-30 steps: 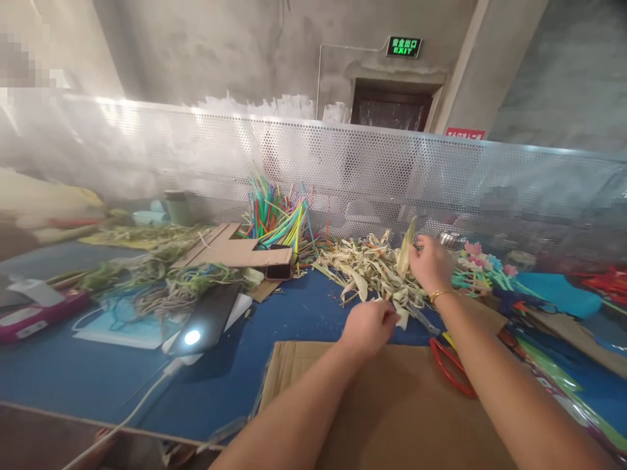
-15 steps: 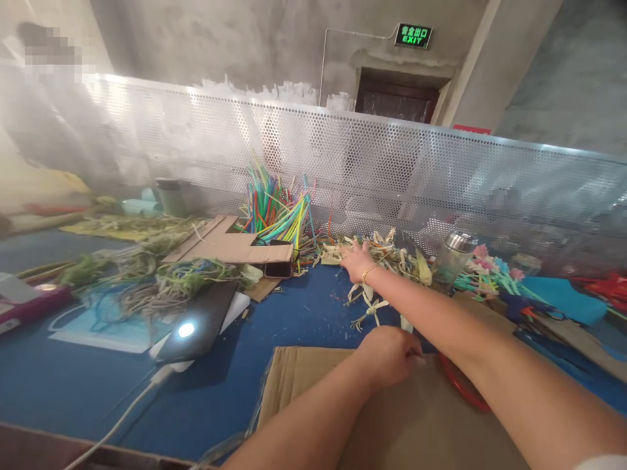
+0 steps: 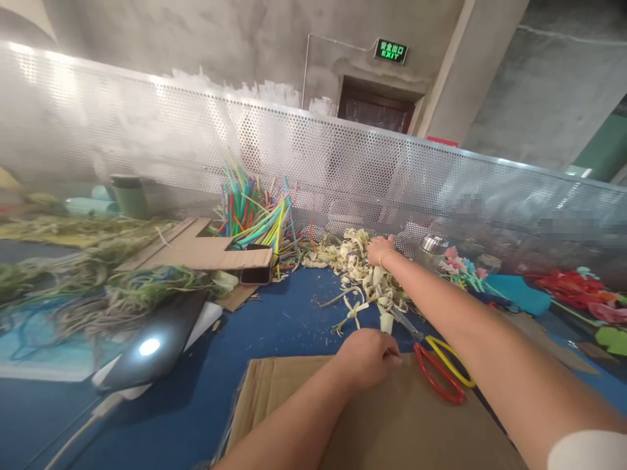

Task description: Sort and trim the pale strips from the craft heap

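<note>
My right hand [image 3: 381, 249] reaches out over a heap of pale dried husk strips [image 3: 350, 254] against the perforated metal screen. Its fingers look stretched out, though their tips partly sink behind the heap. Closer in, my left hand [image 3: 367, 358] is closed above the back edge of a cardboard sheet [image 3: 392, 424]; whatever its curled fingers hold is hidden. Just beyond it lie a small knotted husk figure [image 3: 355, 310] and a pale husk piece [image 3: 386, 322]. Scissors with red and yellow handles [image 3: 441, 378] rest beside my right forearm, their blades toward the husks.
Colourful pipe cleaners [image 3: 255, 209] stand behind a cut cardboard piece [image 3: 196, 251] and a phone [image 3: 256, 271]. At left, a dark device with a bright light [image 3: 151, 346] lies near green-grey fibre [image 3: 127, 294]. A metal-capped bottle [image 3: 434, 251] and paper flowers [image 3: 460, 264] sit at right.
My right hand has moved right across the husks, uncovering more of the heap on its left. The view has swung right, showing more of the scissors. My left hand stays closed over the cardboard.
</note>
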Demonstrator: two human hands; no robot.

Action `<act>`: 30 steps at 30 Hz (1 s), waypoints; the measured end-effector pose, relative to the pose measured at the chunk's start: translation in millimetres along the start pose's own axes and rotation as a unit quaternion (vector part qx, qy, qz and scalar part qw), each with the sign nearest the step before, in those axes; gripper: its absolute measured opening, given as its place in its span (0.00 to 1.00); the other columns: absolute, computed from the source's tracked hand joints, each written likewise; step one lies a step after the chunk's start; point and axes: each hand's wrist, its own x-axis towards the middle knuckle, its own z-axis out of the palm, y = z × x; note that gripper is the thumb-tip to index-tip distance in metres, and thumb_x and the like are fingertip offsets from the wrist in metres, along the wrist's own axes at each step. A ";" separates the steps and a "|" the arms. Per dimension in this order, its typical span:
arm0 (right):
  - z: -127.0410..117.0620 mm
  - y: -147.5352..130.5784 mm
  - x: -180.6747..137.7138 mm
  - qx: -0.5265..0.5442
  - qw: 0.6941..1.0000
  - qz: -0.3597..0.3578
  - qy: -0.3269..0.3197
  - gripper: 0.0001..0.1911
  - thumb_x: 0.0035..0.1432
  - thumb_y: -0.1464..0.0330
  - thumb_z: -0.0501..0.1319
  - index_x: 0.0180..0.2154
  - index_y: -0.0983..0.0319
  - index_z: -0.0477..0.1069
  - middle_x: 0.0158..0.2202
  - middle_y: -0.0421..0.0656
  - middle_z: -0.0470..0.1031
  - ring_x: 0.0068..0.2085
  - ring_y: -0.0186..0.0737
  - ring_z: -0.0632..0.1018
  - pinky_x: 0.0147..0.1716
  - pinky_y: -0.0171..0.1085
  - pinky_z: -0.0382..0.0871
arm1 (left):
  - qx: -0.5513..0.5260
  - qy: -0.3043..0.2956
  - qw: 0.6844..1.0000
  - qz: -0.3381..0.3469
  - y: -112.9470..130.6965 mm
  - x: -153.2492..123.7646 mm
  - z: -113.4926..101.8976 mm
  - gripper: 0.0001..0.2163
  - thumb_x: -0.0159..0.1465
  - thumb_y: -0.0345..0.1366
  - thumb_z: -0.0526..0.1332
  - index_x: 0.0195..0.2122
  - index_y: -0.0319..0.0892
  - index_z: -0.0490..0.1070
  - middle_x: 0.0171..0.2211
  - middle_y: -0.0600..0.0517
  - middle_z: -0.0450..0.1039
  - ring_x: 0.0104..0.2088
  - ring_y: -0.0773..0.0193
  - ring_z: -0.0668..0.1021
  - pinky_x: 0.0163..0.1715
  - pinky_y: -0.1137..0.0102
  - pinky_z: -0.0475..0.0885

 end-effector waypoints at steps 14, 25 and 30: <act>5.1 -111.0 -7.8 -0.004 0.958 -0.266 0.110 0.19 0.57 0.67 0.57 0.49 0.51 0.73 0.60 0.41 0.65 0.61 0.50 0.59 0.62 0.51 0.42 | -0.028 0.016 0.999 -0.004 -3.0 -0.9 2.5 0.07 0.60 0.36 0.60 0.34 0.44 0.77 0.33 0.52 0.79 0.33 0.63 0.77 0.31 0.73 0.65; 31.3 -19.7 11.3 -0.044 0.991 -0.102 0.075 0.20 0.53 0.71 0.57 0.48 0.58 0.75 0.56 0.52 0.70 0.60 0.58 0.61 0.59 0.63 0.35 | -0.017 0.016 1.000 0.014 -4.6 0.0 3.6 0.06 0.60 0.34 0.59 0.34 0.43 0.77 0.33 0.52 0.79 0.33 0.64 0.76 0.31 0.74 0.64; 29.3 -21.1 14.8 -0.050 0.995 -0.051 0.068 0.19 0.53 0.72 0.57 0.46 0.60 0.77 0.52 0.53 0.73 0.57 0.56 0.65 0.61 0.61 0.33 | -0.018 0.013 1.000 0.012 -3.9 -0.6 2.8 0.06 0.59 0.34 0.60 0.34 0.43 0.77 0.33 0.52 0.78 0.33 0.64 0.76 0.30 0.74 0.63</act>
